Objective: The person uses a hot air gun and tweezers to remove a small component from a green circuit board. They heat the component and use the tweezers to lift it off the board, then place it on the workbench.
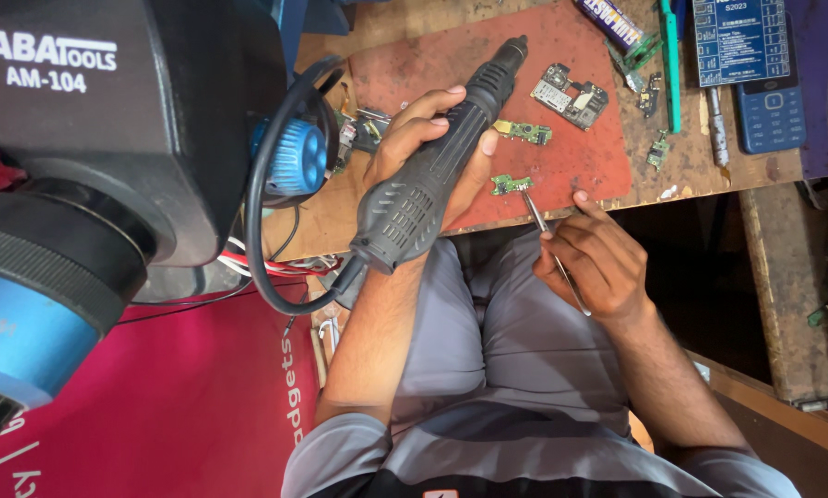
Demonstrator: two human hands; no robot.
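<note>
1. We looked down on a worn wooden bench (690,171) with a dull red rubber work mat (451,69) laid across it, and dark floor showing beyond the bench edge at the right.
2. Our left hand (428,148) was closed around a dark grey ribbed hot-air handpiece (441,161), its narrow nozzle tilted up and away over the mat.
3. A thick black cable (257,203) looped from the base of the handpiece round toward the left.
4. Our right hand (598,263) pinched a pair of thin silver metal tweezers (548,240) between thumb and fingers.
5. The tweezer tips touched a small green circuit board (511,183) lying near the front edge of the mat, just beside the left thumb.
6. A second small green board with a gold patch (524,132) lay on the mat just beyond the handpiece.
7. A larger grey phone mainboard (571,95) sat farther back on the mat.
8. A blue keypad phone (769,115) rested on the bench at the far right, well apart from both hands.
9. A bulky black microscope head with a blue ring (72,184) filled the left of our view, close to the camera.
10. Below it we saw a magenta cloth with pale lettering (183,397), and our grey trousers (488,323) lay between the two forearms.
</note>
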